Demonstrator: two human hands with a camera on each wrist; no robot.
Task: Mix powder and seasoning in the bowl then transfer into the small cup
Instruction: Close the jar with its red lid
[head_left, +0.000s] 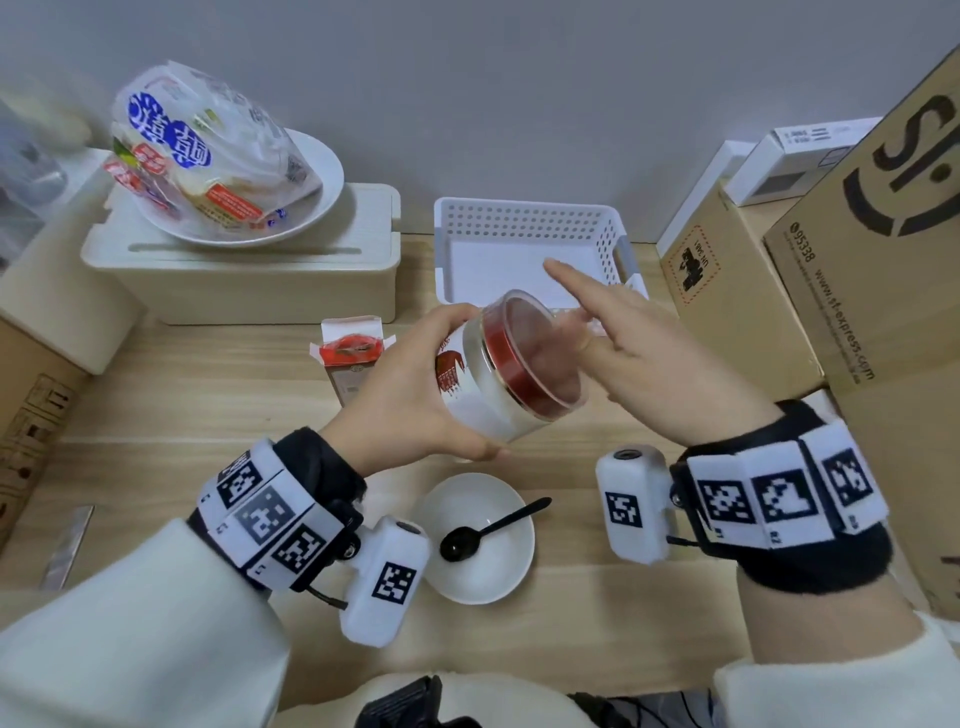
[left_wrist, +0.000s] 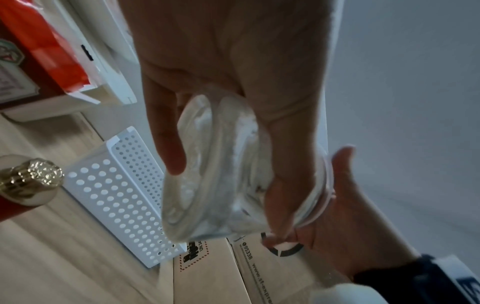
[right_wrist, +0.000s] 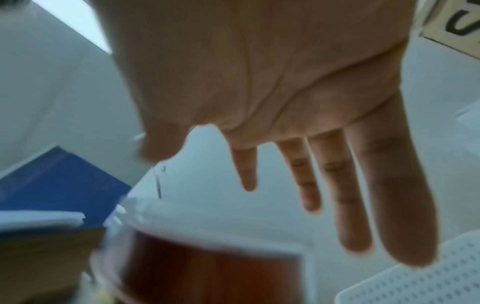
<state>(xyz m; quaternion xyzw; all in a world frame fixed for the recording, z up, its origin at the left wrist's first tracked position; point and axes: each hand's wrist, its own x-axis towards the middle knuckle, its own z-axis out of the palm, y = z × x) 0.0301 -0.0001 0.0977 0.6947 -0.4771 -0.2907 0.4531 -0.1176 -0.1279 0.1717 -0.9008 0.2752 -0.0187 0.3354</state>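
My left hand (head_left: 452, 384) grips a clear jar (head_left: 493, 415) of white powder and holds it tilted on its side above the table. A red lid (head_left: 535, 358) under a clear cap closes the jar and faces right. My right hand (head_left: 597, 322) is spread beside the lid with straight fingers, its thumb showing through the clear cap. In the left wrist view my left hand (left_wrist: 228, 176) wraps the jar's base (left_wrist: 187, 209). The right wrist view shows my right hand (right_wrist: 259, 181) spread above the blurred lid (right_wrist: 207, 267). Below stands a white bowl (head_left: 498, 577) with a black spoon (head_left: 488, 530) in it.
An opened red seasoning box (head_left: 353, 358) stands behind my left hand. A white perforated basket (head_left: 530, 244) sits at the back centre. Cardboard boxes (head_left: 831, 270) wall the right side. At the back left, a plate with a plastic bag (head_left: 208, 156) rests on a cream box.
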